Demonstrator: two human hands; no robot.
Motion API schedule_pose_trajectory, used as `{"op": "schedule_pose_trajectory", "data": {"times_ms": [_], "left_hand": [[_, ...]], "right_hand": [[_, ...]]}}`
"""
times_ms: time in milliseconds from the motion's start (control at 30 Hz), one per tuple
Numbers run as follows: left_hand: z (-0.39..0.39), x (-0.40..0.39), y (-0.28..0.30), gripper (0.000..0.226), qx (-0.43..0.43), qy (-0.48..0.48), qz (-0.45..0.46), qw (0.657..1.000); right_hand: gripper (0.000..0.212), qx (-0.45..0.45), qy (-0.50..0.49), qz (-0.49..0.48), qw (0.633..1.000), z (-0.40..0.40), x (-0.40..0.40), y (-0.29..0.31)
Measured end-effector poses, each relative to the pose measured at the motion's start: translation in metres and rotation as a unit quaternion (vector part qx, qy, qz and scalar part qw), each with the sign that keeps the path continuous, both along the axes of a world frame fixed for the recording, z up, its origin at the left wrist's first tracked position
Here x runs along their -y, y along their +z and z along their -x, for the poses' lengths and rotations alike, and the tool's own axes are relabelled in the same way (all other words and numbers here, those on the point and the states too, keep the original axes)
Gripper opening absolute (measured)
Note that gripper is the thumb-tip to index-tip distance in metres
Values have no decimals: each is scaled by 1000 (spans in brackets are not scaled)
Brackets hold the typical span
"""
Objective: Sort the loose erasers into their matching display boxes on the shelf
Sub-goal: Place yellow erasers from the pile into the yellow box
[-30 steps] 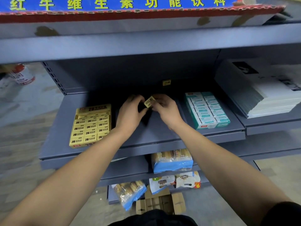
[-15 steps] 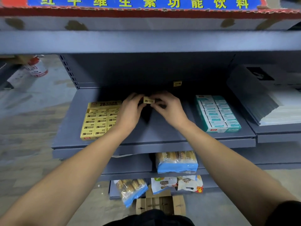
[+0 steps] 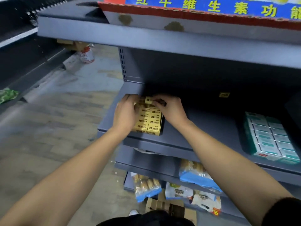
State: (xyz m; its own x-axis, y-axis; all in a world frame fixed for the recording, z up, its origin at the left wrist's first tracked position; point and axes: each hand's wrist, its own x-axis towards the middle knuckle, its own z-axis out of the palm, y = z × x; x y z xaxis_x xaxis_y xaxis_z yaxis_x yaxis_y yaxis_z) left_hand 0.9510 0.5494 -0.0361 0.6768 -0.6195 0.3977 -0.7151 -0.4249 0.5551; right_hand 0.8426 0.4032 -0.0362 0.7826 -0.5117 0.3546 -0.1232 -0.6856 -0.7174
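A yellow display box (image 3: 149, 128) of 2B erasers stands at the left end of the grey shelf (image 3: 203, 128). My right hand (image 3: 171, 110) pinches a loose yellow 2B eraser (image 3: 150, 100) over the box's far end. My left hand (image 3: 126, 113) lies over the left half of the box, fingers curled at its far edge; it hides that side. A green and white display box (image 3: 270, 137) of erasers sits at the shelf's right end. One small yellow eraser (image 3: 224, 94) lies far back in the shadow.
The shelf above (image 3: 162, 41) overhangs closely and carries a red and blue carton (image 3: 203, 15). Lower shelves hold bagged snacks (image 3: 197, 175). A cardboard box (image 3: 164, 205) sits on the floor below, and a white bucket (image 3: 87, 55) stands on the floor at the left.
Both hands have moved left from the shelf's middle to above the yellow box, carrying the yellow eraser with them. The camera has swung left as well.
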Motion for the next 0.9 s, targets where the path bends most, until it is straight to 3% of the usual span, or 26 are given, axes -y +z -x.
{"op": "schedule_pose_trajectory", "data": {"times_ms": [567, 900], "left_hand": [[-21, -36, -2, 33, -29, 26, 12, 999], [-9, -18, -5, 33, -19, 19, -9, 1000]], "right_hand": [[20, -106, 2, 63, 992, -52, -17, -22], [38, -188, 36, 181, 965, -42, -25, -2]]}}
